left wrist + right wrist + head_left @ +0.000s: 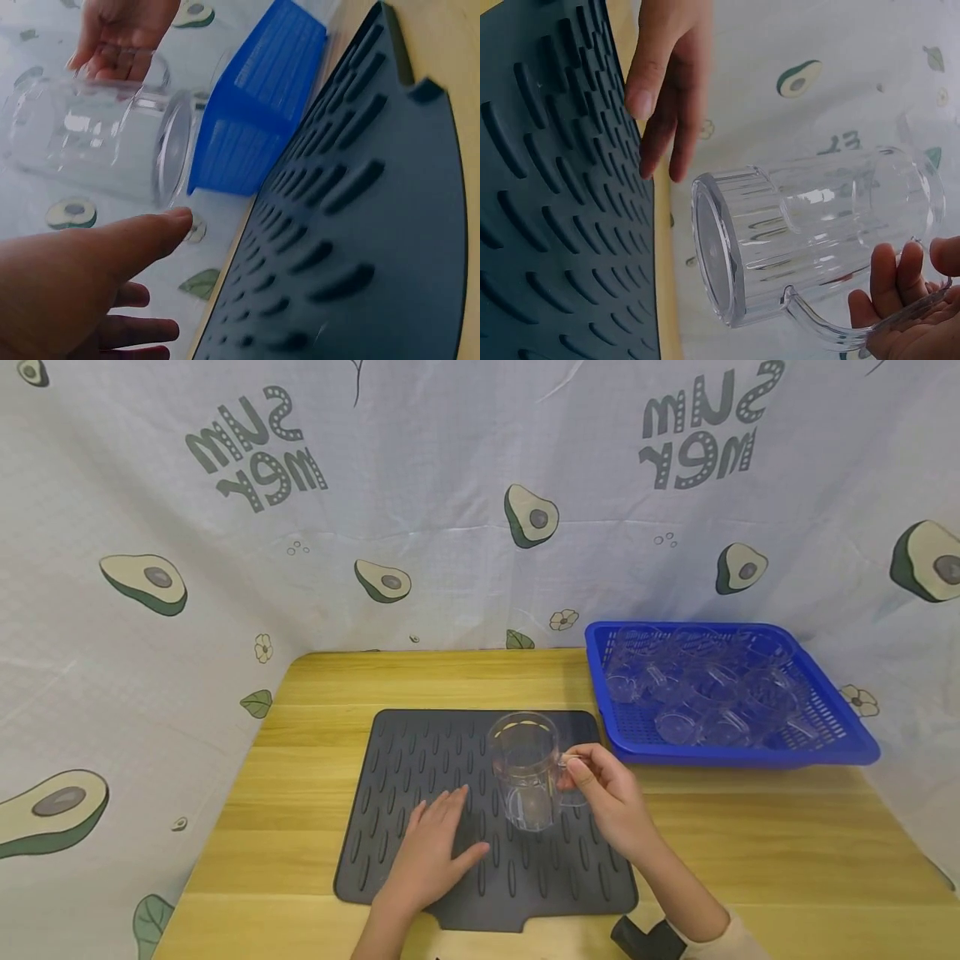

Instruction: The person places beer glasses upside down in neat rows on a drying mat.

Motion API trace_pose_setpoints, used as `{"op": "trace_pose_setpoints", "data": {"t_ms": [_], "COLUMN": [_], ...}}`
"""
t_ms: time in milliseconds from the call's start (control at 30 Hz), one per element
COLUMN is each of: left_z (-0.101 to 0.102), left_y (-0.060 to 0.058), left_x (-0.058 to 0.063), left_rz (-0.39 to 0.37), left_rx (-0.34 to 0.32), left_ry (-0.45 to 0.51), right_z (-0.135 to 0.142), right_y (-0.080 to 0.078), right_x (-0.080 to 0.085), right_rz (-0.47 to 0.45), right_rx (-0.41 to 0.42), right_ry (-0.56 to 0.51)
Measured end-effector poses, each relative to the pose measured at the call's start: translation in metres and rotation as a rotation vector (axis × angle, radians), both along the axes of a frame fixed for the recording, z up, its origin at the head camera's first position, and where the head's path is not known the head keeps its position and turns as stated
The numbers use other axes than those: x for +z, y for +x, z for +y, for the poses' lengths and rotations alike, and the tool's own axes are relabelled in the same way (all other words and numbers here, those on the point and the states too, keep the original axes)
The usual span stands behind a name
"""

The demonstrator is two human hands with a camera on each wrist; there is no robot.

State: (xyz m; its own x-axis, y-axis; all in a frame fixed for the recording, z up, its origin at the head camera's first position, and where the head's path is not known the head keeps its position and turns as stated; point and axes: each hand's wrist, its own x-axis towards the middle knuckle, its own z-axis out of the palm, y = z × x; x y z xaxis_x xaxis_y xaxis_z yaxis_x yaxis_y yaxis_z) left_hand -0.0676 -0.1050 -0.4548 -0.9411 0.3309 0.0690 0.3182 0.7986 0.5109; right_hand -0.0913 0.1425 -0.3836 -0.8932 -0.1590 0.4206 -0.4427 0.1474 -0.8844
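A clear mug (525,768) with a handle and a thick ribbed base is held up over the dark grey drying mat (420,752). My right hand (611,797) grips it by the handle, fingers curled around it, as the right wrist view shows with the mug (810,232). In the left wrist view the mug's base hangs apart from the mat's ridged surface. My left hand (431,852) hovers over the left half of the mat, beside the mug, with its fingers extended and thumb spread. Nothing lies between its fingers, and its thumb (142,240) points towards the mug's base.
A blue plastic basket (615,718) stands at the back right of the wooden table (247,835), holding several clear mugs (705,685). A black object (648,939) lies by the right forearm at the near edge. An avocado-print curtain (450,510) hangs behind the table.
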Motion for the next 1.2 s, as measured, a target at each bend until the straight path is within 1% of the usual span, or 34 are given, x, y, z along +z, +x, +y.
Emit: {"op": "trace_pose_setpoints", "data": {"t_ms": [100,200,333,400,433,500,633,700,767,833,933,1033,1100,1200], "left_z": [0.011,0.019,0.025,0.027,0.028,0.029,0.030,0.030,0.030,0.029,0.027,0.028,0.029,0.031], "left_y": [-0.002,-0.004,-0.004,-0.004,-0.004,-0.003,-0.003,-0.004,-0.006,-0.007,-0.009,-0.010,-0.011,-0.011], "left_x": [0.001,0.001,-0.001,-0.001,-0.001,-0.001,-0.001,0.000,0.001,0.000,0.002,0.002,0.002,0.001], "left_rz": [-0.012,-0.031,-0.042,-0.054,-0.072,-0.137,-0.277,-0.319,-0.341,-0.389,-0.515,-0.666,-0.760,-0.893], "left_rx": [-0.037,-0.058,-0.080,-0.097,-0.106,-0.128,-0.152,-0.159,-0.178,-0.199,-0.204,-0.168,-0.143,-0.150], "left_ry": [0.026,0.050,0.070,0.102,0.129,0.224,0.447,0.542,0.627,0.724,0.876,1.001,1.047,1.137], "right_z": [0.000,0.001,0.001,0.000,0.000,0.000,0.000,0.000,0.000,0.000,0.000,-0.001,-0.001,-0.001], "right_y": [0.000,0.001,0.002,0.002,0.002,0.002,0.002,0.003,0.003,0.003,0.003,0.004,0.004,0.005], "right_x": [0.000,0.001,0.000,-0.001,-0.001,-0.001,-0.001,-0.001,-0.001,-0.001,-0.001,-0.001,0.000,0.000], "right_rz": [-0.001,0.002,0.007,0.008,0.009,0.010,0.012,0.015,0.017,0.019,0.020,0.020,0.020,0.026], "right_rx": [0.005,0.016,0.033,0.039,0.042,0.047,0.046,0.044,0.042,0.044,0.044,0.038,0.034,0.038], "right_ry": [-0.003,-0.012,-0.026,-0.028,-0.029,-0.028,-0.014,-0.009,-0.008,-0.013,-0.016,-0.012,-0.006,0.003]}}
